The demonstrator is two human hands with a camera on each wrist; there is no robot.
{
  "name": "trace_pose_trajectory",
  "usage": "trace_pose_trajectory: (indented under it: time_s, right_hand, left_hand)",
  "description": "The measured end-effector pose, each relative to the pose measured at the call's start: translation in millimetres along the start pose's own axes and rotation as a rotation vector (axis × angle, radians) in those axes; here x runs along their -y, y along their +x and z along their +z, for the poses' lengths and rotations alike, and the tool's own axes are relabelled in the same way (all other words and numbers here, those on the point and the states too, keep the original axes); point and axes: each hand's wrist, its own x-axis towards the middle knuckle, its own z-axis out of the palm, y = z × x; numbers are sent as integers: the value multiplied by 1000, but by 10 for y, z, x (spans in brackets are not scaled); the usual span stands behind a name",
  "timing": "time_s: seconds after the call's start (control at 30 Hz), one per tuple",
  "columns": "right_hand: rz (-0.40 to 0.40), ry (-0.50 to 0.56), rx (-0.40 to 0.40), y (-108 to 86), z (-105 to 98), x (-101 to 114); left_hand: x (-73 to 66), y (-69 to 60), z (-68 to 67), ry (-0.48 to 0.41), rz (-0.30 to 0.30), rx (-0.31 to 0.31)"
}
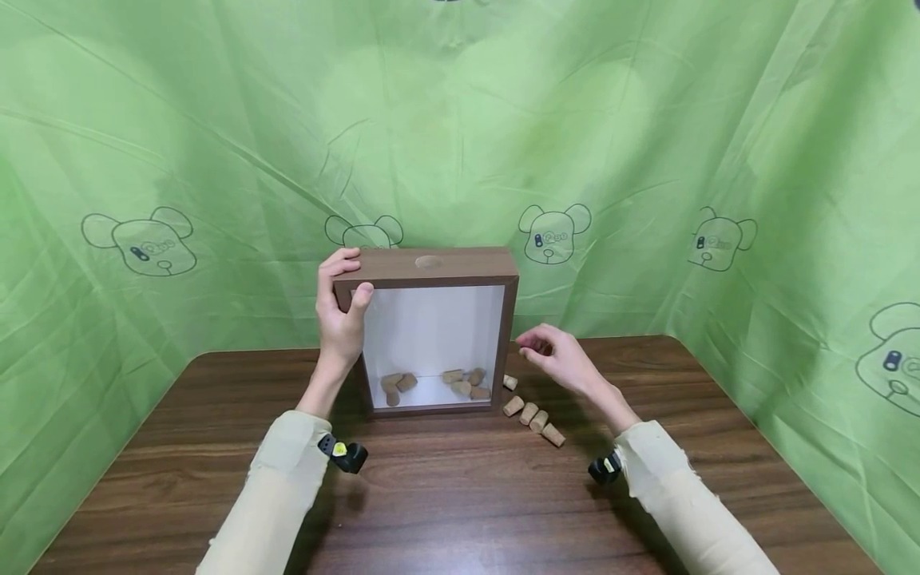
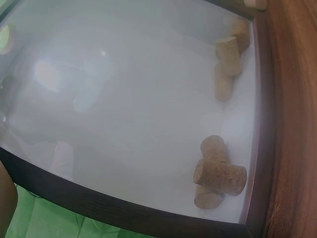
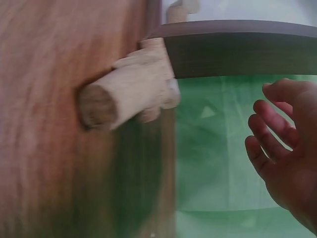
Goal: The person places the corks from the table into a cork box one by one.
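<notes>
A shadow box with a dark brown frame [image 1: 512, 335] and a clear front stands upright on the table. My left hand [image 1: 341, 319] grips its upper left corner, thumb on the front and fingers over the top. A round opening [image 1: 428, 262] shows in the box's top. Several corks [image 1: 406, 382] lie at the bottom inside, in two clusters; the left wrist view shows one cluster [image 2: 220, 177] close up. My right hand [image 1: 562, 359] hovers right of the box, fingers loosely bent and holding nothing. Below it, loose corks [image 1: 539, 421] lie in a slanting row.
The brown wooden table [image 1: 460, 487] carries the box and the loose corks. Green cloth [image 1: 446, 120] printed with bear heads hangs close behind and at both sides. A black wrist camera [image 1: 345, 454] is strapped under each sleeve's cuff.
</notes>
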Motion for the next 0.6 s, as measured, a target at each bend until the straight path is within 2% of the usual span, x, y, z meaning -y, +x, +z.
trace_pose_trajectory:
  time_s: [0.17,0.3,0.47,0.6]
  right_hand:
    - [-20,-37,63,-20,112,-111]
    - [-46,-63,154,-12,187,-201]
    - [-35,-104,271,-7,254,-254]
    - [-63,-160,331,15,294,-258]
  left_hand:
    - [7,4,0,-2,-4,0]
    - [13,4,1,-17,-6,-3]
    - [2,2,6,-7,3,-2]
    - [-5,3,14,-6,1,-3]
